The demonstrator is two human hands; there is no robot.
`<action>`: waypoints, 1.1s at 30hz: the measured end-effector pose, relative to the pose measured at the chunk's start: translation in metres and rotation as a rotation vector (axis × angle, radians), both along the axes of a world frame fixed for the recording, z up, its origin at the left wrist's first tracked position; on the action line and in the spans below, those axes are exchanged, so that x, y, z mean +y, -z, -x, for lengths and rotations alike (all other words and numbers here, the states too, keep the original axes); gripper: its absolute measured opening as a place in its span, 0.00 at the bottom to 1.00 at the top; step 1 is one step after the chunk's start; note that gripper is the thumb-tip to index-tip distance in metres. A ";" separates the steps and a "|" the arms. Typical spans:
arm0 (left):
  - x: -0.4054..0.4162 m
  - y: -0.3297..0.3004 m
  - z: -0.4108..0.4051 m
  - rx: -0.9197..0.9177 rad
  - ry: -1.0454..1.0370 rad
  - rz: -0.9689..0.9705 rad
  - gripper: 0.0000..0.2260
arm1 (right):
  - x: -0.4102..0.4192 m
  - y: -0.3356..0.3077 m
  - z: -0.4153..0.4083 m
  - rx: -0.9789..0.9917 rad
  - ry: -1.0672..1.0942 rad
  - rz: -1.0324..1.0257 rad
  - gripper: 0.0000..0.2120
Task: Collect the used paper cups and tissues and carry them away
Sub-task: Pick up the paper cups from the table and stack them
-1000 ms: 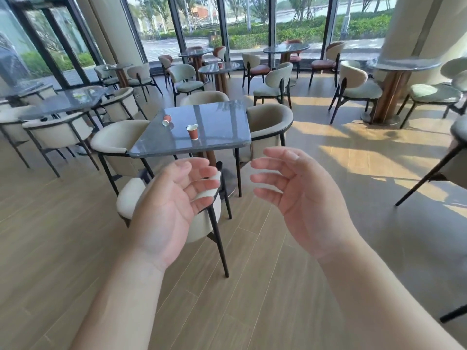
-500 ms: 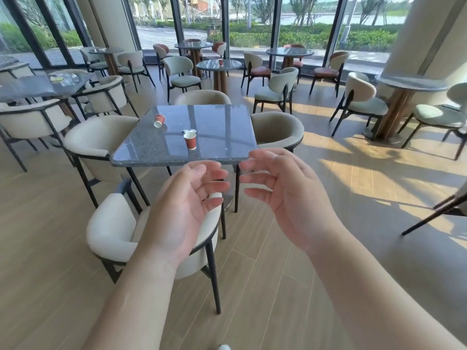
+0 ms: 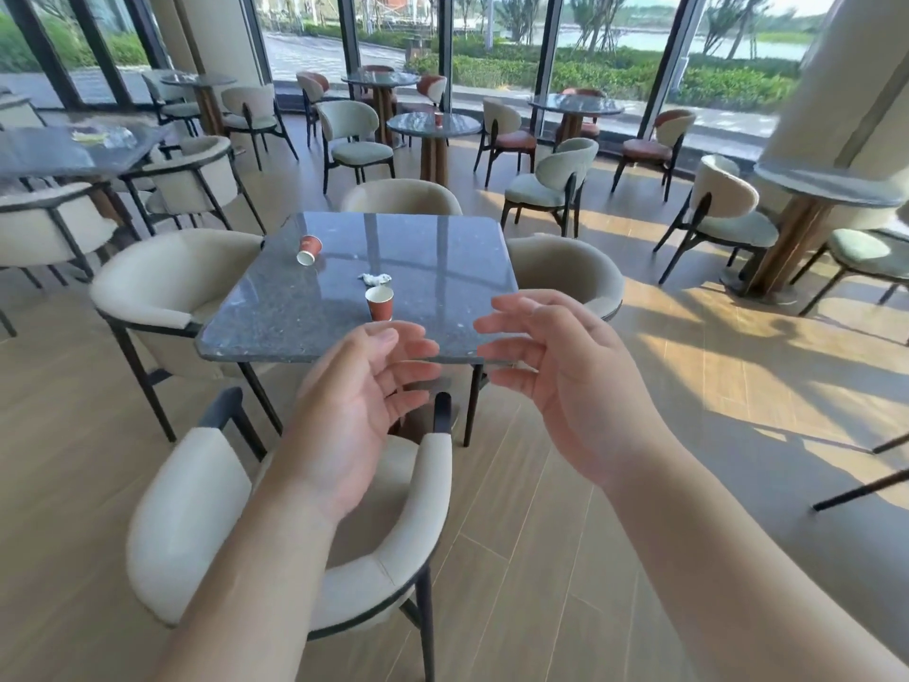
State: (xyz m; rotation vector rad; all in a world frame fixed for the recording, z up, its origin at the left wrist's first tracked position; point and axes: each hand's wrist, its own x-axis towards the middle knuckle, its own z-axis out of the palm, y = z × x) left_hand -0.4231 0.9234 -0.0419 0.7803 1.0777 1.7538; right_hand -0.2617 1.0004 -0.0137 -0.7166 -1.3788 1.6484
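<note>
Both the left hand (image 3: 351, 411) and the right hand (image 3: 565, 381) hover palms inward, fingers loosely curled and grasping nothing, over the near edge of a square grey stone-topped table (image 3: 305, 312). On it an upright red paper cup (image 3: 379, 303) stands just in front of a crumpled white tissue (image 3: 375, 278); a second red paper cup (image 3: 309, 250) lies tipped over near the far left corner. A cream upholstered chair (image 3: 196, 524) sits beneath the arms

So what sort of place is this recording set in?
Most likely a cafe or lounge seating area: many dark stone-topped tables ringed by cream upholstered chairs, red paper cups left on them, and floor-to-ceiling glass windows facing greenery.
</note>
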 end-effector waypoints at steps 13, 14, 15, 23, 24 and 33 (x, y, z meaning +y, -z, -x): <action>0.145 0.015 0.007 0.073 -0.135 0.108 0.09 | 0.175 0.027 0.025 -0.006 -0.174 0.017 0.06; 0.161 0.015 0.006 0.074 -0.151 0.114 0.09 | 0.194 0.028 0.023 -0.009 -0.180 0.022 0.06; 0.179 0.013 0.004 0.073 -0.165 0.119 0.09 | 0.214 0.027 0.020 -0.009 -0.182 0.032 0.07; 0.307 0.020 -0.030 0.078 -0.223 0.182 0.09 | 0.344 0.033 0.008 -0.021 -0.269 0.078 0.09; 0.317 0.023 -0.035 0.092 -0.222 0.191 0.09 | 0.353 0.033 0.011 -0.023 -0.292 0.075 0.09; 0.359 0.027 -0.004 0.040 -0.379 0.241 0.10 | 0.419 0.045 0.039 -0.016 -0.357 0.113 0.07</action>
